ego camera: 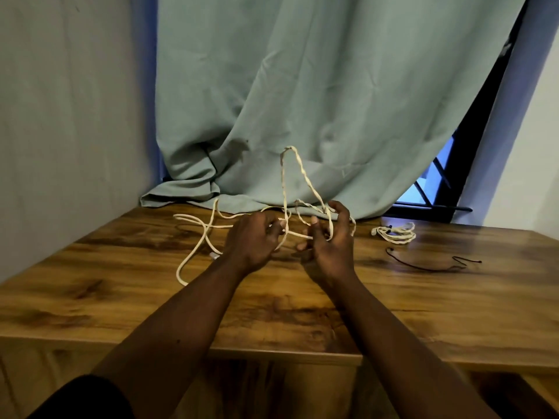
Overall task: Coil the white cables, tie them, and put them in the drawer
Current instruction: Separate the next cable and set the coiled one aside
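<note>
Wooden tabletop [121, 282]: left hand [257, 237] and right hand [329, 241] each grip the loose white cable [196, 246], coiling barely begun; right of it one coiled bundle [394, 233] looks tied.

The table [423, 313] lies nearest, with both hands above its middle, the left hand [254, 240] close at 9 o'clock of the right hand [329, 243]. Both hold the loose cable [193, 255]: one loop rises at 12 o'clock from them, before the curtain [332, 86], and the rest trails on the table toward 9 o'clock. A coiled cable [394, 233] lies on the table at 3 o'clock of the right hand, apart from it. A tie [429, 267] lies near the coil, at 4 o'clock. The curtain hangs behind the table, its hem resting on the far edge at 11 o'clock.
</note>
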